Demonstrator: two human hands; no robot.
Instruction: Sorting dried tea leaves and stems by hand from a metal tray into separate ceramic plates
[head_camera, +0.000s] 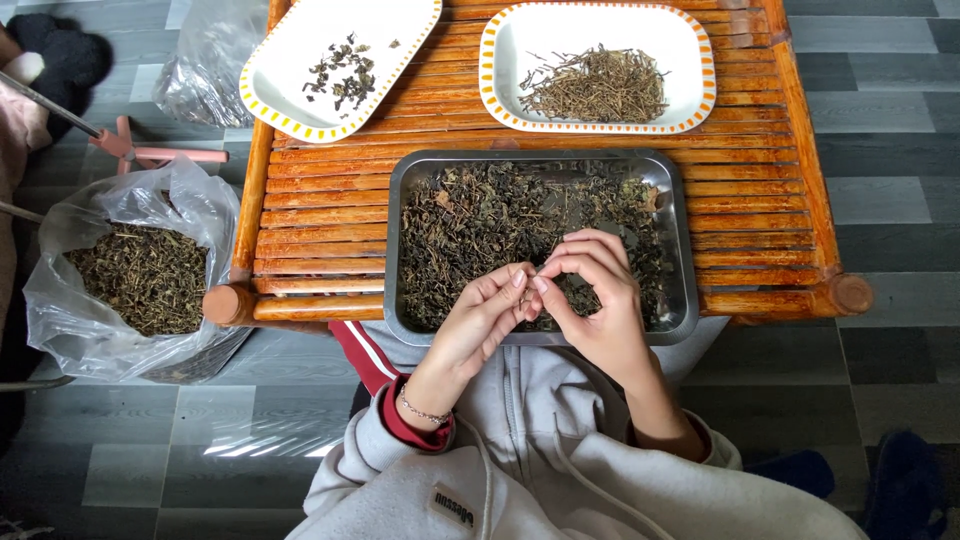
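Over the near edge of the metal tray (680, 250), in the head view, I have both hands together. My left hand (478, 325) and right hand (598, 295) meet fingertip to fingertip, both pinched shut on a small bit of dried leaf; the piece itself is too small to make out. The tray is full of mixed dried leaves and stems (480, 220) and sits on a slatted bamboo table (320, 220).

At the far side are two white dishes: the left dish (300, 40) holds a few dark leaves, the right dish (690, 60) a heap of pale stems (595, 88). On the floor to the left, an open plastic bag (60, 320) holds more stems.

I judge I'm in the middle of sorting, pulling leaf from stem. The next move calls for a clean split and for each part to go to the matching dish.
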